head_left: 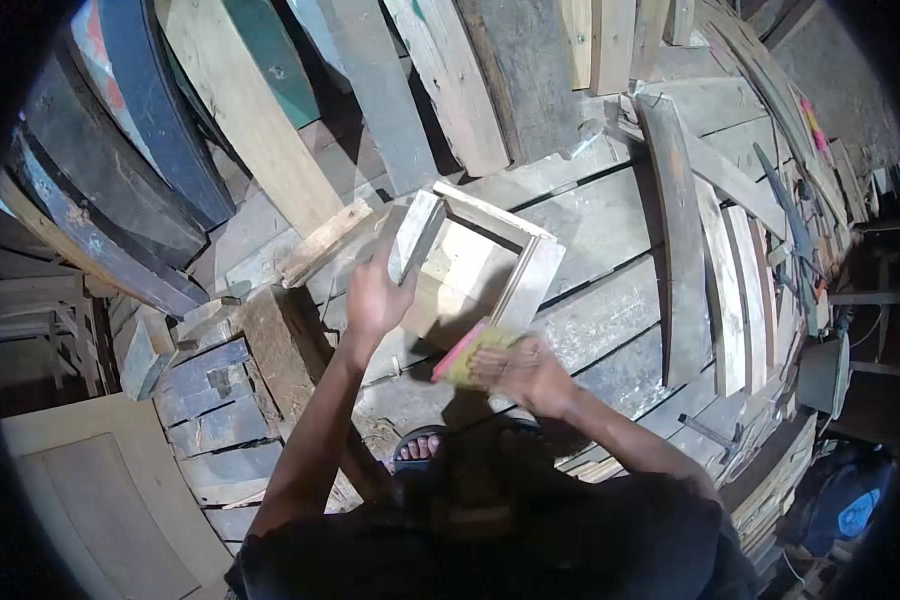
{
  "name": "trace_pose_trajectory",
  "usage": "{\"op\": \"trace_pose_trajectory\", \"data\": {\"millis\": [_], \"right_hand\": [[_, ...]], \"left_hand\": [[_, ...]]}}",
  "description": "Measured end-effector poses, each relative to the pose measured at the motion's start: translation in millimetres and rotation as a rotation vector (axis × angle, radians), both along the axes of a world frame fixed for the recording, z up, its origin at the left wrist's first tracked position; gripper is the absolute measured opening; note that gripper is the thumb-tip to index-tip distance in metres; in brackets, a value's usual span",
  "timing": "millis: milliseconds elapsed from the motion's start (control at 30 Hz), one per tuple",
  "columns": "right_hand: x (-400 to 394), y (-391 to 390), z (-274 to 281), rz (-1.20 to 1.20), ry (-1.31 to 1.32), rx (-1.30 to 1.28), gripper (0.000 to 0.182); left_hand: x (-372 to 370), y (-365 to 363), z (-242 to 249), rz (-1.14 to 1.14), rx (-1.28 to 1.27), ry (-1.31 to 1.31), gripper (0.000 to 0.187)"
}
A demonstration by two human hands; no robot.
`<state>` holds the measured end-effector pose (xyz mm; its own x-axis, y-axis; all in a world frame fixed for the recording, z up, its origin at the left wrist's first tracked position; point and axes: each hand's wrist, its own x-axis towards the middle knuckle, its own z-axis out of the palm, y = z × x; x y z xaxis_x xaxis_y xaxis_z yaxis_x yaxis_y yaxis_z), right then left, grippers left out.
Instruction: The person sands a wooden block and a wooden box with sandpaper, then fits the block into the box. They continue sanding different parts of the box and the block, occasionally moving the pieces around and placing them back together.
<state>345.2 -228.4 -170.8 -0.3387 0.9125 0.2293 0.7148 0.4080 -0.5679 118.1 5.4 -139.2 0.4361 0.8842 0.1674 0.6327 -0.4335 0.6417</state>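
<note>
An open wooden box, like a small drawer, sits before me on the plank surface, lit brightly inside. My left hand is closed on its left side board, fingers reaching forward along the wood. My right hand, smeared by motion, presses over a yellow pad with a pink edge at the box's near side. The pad is flat and partly hidden under the fingers. It covers part of the near rim in this view.
Several long boards lean along the back. More planks lie to the right beside a metal clamp. A thick wooden block stands left of the box, with a panelled door at lower left. My sandalled foot is just below.
</note>
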Motion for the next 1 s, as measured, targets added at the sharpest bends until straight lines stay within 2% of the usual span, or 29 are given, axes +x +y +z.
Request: {"op": "trace_pose_trajectory", "data": {"millis": [33, 67, 133, 167, 233, 267, 367, 400, 433, 500, 567, 600, 633, 700, 767, 833, 900, 933, 967, 1000], "right_hand": [[10, -2, 9, 0.188, -0.056, 0.101, 0.032], [17, 3, -3, 0.108, 0.282, -0.144, 0.031], [44, 31, 19, -0.037, 0.058, -0.044, 0.031], [48, 38, 6, -0.232, 0.198, 0.02, 0.031], [13, 24, 27, -0.322, 0.054, 0.015, 0.023], [7, 13, 19, -0.069, 0.074, -0.036, 0.03], [15, 11, 11, 0.183, 0.1, -0.037, 0.035], [23, 24, 22, 0.075, 0.042, 0.031, 0.033], [40, 36, 15, -0.131, 0.2, 0.011, 0.033], [44, 41, 14, -0.535, 0.145, 0.149, 0.028], [21, 27, 35, -0.258, -0.071, 0.088, 0.03], [16, 15, 35, -0.017, -0.157, -0.03, 0.032], [15, 9, 29, 0.141, -0.034, 0.005, 0.025], [38, 23, 19, 0.112, 0.119, -0.15, 0.024], [60, 48, 31, -0.142, 0.043, 0.023, 0.022], [37, 52, 33, -0.427, 0.031, 0.148, 0.019], [13, 28, 23, -0.167, 0.046, -0.01, 0.021], [8, 17, 26, 0.065, -0.021, -0.017, 0.024], [11, 15, 19, 0.158, -0.039, -0.013, 0.026], [18, 25, 30, 0.101, -0.002, -0.054, 0.025]], "left_hand": [[-1, 2, -1, 0.006, 0.0, 0.041, 0.071], [-2, 3, -4, 0.017, -0.006, 0.078, 0.07], [-2, -3, -12, 0.037, -0.03, 0.106, 0.068], [-3, -7, -13, 0.037, -0.043, 0.099, 0.067], [-3, -2, -7, 0.051, -0.03, 0.084, 0.065], [0, -2, 2, 0.055, -0.068, 0.107, 0.066], [-2, 1, -5, 0.063, -0.086, 0.127, 0.066], [1, 0, 3, 0.059, -0.119, 0.121, 0.065], [-2, -5, 1, 0.068, -0.124, 0.129, 0.065], [-1, -3, 4, 0.069, -0.105, 0.133, 0.064], [1, 2, 7, 0.055, -0.052, 0.109, 0.063], [1, 2, 5, 0.045, -0.024, 0.082, 0.061], [-1, 1, 0, 0.031, -0.005, 0.056, 0.059], [-2, 0, -7, 0.04, -0.031, 0.081, 0.058], [-2, 1, -7, 0.03, -0.029, 0.049, 0.058], [-2, -2, -7, 0.06, -0.061, 0.092, 0.056], [-2, 0, -4, 0.06, -0.047, 0.123, 0.056], [-2, 2, -2, 0.053, -0.094, 0.137, 0.061], [-2, 3, -2, 0.053, -0.103, 0.134, 0.061], [-1, 2, 1, 0.056, -0.117, 0.13, 0.061]]}}
